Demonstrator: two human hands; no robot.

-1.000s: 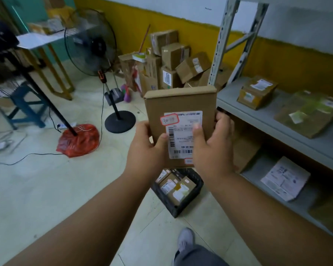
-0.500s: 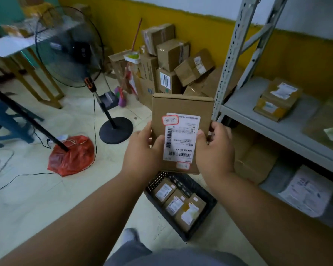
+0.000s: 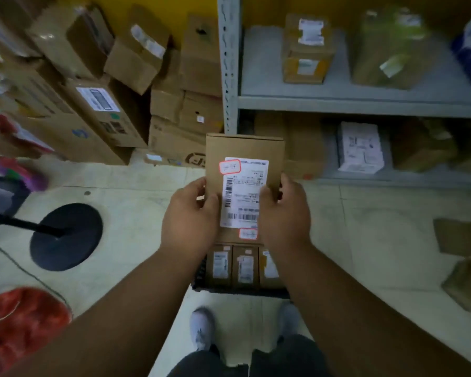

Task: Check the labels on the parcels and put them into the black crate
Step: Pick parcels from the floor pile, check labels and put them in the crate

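Clearly, in the head view, we held a flat brown cardboard parcel [image 3: 244, 170] upright in front of us, its white shipping label [image 3: 244, 193] facing the camera. Our left hand [image 3: 191, 216] gripped the parcel's left edge, thumb curled over the front, and our right hand [image 3: 284, 213] gripped the right edge, thumb resting on the label's side. Both hands were clamped on the parcel, one at each side.

Directly below, the black plastic crate [image 3: 199, 278] stood on the tiled floor just ahead of our grey shoes [image 3: 200, 329]. It already held three small labelled brown boxes [image 3: 245, 265] side by side; its far part was hidden behind the parcel.

We judged the label check to be the step in hand. To do it well, we would have kept the parcel steady and slid the right thumb off the print. Lowering should then be straight down, label up, flat on top of the boxes or into any free space behind them.

A grey metal shelf [image 3: 365, 104] with more parcels stood to the right.
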